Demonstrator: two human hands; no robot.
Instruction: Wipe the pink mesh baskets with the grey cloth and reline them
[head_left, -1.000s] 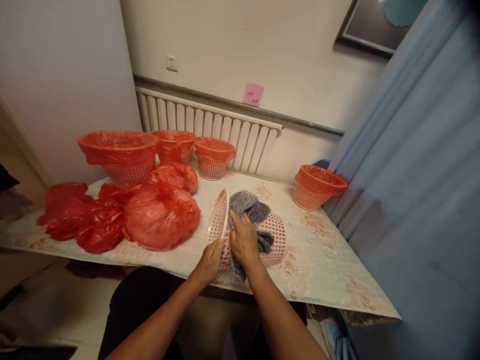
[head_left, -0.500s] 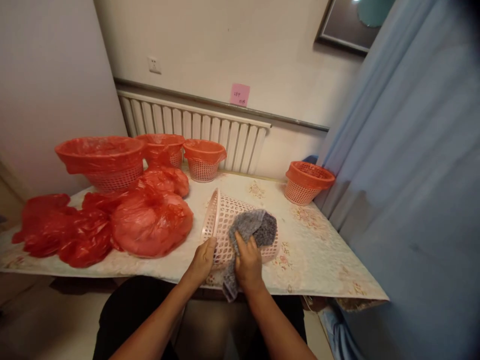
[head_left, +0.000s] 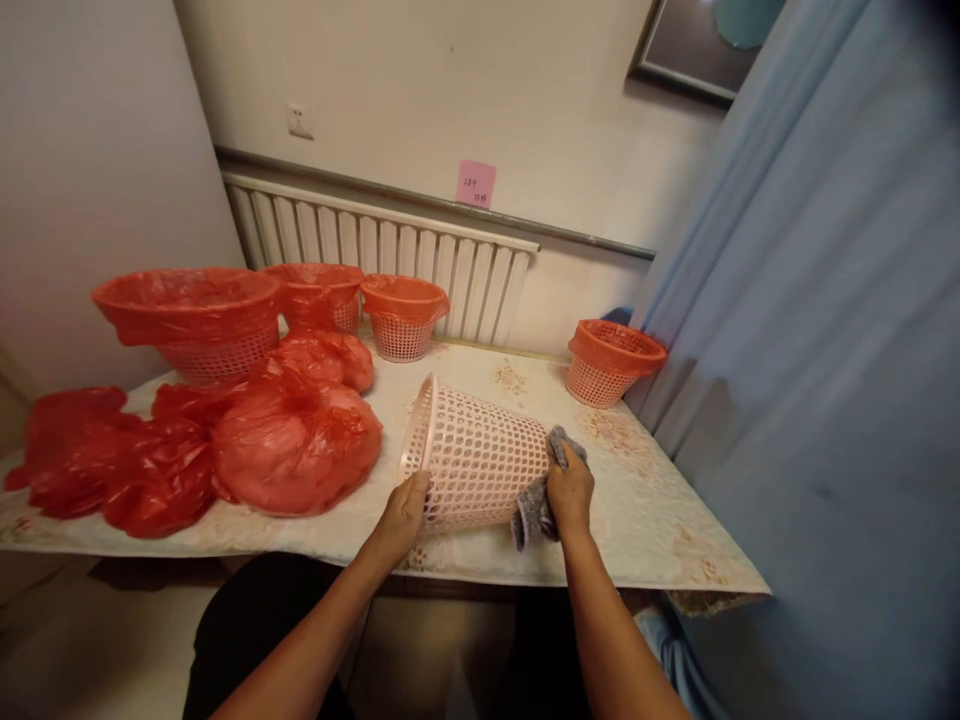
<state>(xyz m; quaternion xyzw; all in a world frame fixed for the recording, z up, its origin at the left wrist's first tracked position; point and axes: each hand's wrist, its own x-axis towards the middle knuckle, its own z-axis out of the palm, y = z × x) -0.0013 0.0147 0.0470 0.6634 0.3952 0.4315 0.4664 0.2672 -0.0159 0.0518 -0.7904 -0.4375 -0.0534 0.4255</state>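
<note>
A pale pink perforated plastic wastebasket (head_left: 480, 455) lies on its side over the table, its open rim facing left. My left hand (head_left: 406, 508) grips the near part of that rim, thumb outside and the other fingers hidden. At the basket's base end, on the right, my right hand (head_left: 571, 490) is closed on a grey cloth (head_left: 534, 515). The cloth is bunched against the base, and a loose end hangs below the basket's lower side.
The flowered tablecloth (head_left: 660, 500) covers the table. Red-bag-lined baskets stand at back left (head_left: 217, 355), back middle (head_left: 405, 338) and right (head_left: 600, 383). Full red plastic bags (head_left: 300, 450) lie at left. A blue curtain (head_left: 810, 400) borders the right side, a radiator (head_left: 390, 240) the back.
My right hand has moved the grey cloth rightward, from the basket's side to its base end. My left hand keeps its hold on the rim.
</note>
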